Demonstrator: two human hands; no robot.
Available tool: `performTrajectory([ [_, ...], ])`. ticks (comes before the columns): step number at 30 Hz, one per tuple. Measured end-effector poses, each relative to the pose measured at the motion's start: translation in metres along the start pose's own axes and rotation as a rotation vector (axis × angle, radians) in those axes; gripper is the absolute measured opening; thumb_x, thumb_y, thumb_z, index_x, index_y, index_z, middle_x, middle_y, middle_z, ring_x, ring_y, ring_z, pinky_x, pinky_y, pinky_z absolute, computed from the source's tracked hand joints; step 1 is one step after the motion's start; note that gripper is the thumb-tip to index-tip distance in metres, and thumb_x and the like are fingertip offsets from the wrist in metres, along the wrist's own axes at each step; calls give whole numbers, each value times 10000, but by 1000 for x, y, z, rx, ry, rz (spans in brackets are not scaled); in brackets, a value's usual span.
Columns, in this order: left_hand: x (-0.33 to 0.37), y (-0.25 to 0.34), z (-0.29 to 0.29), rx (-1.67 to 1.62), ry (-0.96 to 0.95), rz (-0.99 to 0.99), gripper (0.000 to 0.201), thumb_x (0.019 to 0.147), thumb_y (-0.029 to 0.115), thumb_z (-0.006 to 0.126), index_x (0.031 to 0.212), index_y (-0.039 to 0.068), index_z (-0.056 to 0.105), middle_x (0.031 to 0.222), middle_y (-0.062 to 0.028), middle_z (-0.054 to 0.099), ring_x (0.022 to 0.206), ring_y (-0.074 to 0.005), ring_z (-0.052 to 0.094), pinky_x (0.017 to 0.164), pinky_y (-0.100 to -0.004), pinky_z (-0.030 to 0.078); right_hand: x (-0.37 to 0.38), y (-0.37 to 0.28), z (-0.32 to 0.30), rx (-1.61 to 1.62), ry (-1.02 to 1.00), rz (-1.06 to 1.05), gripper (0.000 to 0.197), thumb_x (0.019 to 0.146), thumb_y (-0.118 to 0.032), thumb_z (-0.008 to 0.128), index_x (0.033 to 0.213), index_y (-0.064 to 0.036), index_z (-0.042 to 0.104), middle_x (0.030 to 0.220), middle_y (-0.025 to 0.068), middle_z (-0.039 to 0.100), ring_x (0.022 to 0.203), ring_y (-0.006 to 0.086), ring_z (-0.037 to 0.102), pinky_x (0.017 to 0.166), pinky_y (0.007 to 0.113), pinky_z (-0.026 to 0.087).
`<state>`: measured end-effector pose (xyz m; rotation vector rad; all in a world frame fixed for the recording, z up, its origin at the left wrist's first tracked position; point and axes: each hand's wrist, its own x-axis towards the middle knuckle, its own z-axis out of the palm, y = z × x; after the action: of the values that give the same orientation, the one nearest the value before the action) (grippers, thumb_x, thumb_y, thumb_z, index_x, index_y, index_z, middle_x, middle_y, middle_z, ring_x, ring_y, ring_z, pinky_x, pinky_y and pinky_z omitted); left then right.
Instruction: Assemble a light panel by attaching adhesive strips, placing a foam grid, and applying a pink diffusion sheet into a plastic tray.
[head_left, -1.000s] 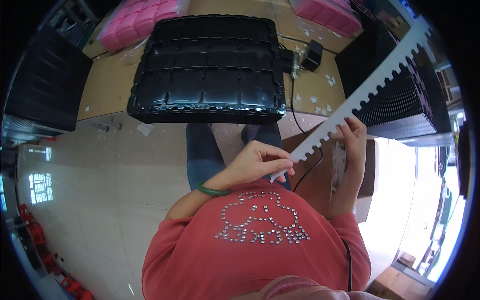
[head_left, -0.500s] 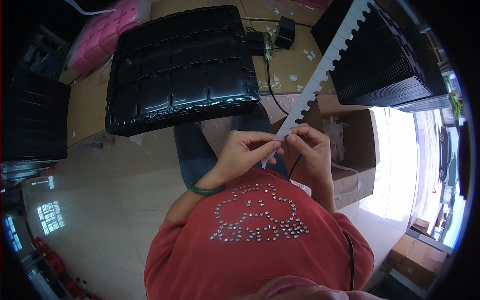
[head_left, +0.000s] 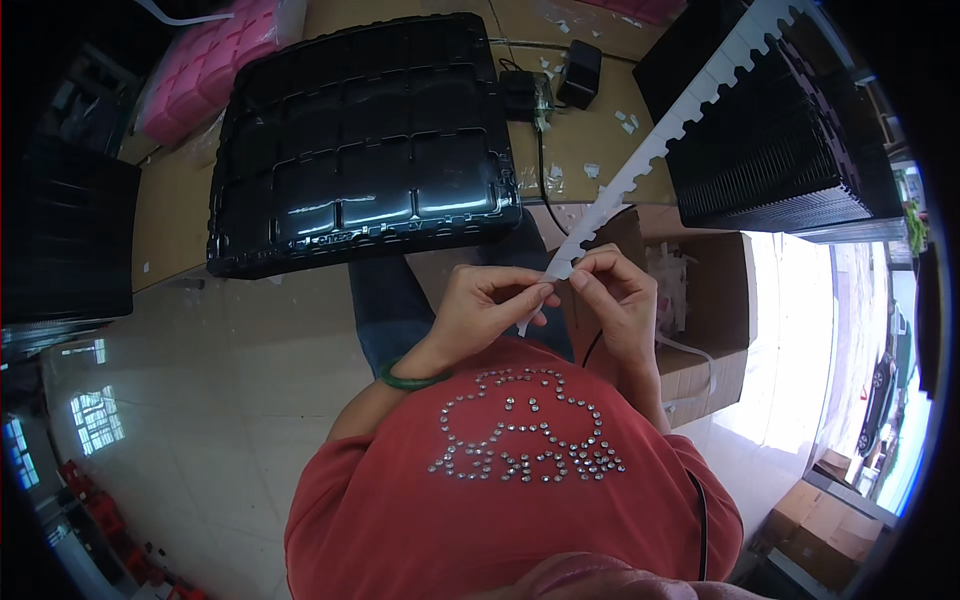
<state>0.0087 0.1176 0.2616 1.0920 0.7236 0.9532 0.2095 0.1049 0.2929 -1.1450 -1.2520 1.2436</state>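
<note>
I noted both hands pinched on the near end of the white notched strip [head_left: 655, 150], left hand [head_left: 490, 305] and right hand [head_left: 615, 295] fingertips almost meeting, strip's long axis running up-right away over the table [head_left: 590, 150], beside the black tray [head_left: 360, 140].

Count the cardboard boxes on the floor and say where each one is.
3, maybe more beyond the rim. An open cardboard box sits by the right hand, holding white scraps; a second box and a third box lie at the lower right edge.
</note>
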Motion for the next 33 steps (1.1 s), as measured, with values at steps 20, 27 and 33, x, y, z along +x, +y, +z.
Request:
performTrajectory([
  [20,-30,32,-30,38,-274,66,185,953,116,667,1059,-14,744,888,-110,753,716,-117,717,645,-229,582,237,-53,40,-783,-192,-525,244,979,-272,615,1013,-33,655,882,44,613,802,151,556,743,298,455],
  [27,-46,45,-44,66,-218,64,161,941,82,668,1043,-10,751,888,-114,754,715,-122,719,623,-229,563,335,-42,87,-1155,-314,-702,225,944,-243,621,1006,-35,683,965,145,674,943,340,604,866,445,480],
  [33,-40,46,-58,84,-222,66,182,937,91,672,1074,0,749,886,-113,756,716,-121,720,617,-224,560,383,-17,97,-1258,-413,-726,198,926,-218,634,960,-27,672,963,154,663,997,346,575,909,430,458],
])
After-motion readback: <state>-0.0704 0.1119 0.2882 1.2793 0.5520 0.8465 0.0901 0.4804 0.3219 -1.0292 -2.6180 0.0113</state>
